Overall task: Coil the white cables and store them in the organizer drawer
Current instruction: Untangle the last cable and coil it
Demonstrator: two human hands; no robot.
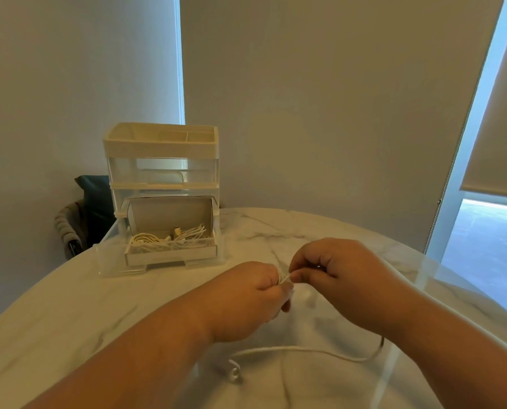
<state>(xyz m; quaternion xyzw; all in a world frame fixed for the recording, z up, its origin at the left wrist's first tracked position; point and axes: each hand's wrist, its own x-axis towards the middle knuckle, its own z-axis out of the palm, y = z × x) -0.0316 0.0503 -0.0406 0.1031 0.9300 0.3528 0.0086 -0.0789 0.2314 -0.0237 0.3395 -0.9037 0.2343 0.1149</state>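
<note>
Coiled cables [157,240] already lie in the open drawer [122,270] far left, while left hand [252,293] and right hand [332,273] each pinch one cable [305,350], mostly loose, not yet stored

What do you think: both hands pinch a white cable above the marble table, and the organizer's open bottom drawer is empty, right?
Not quite. The head view shows the organizer has its open bottom drawer not empty: coiled white cables lie in it. The rest holds: the left hand and right hand both pinch a white cable above the marble table.
</note>
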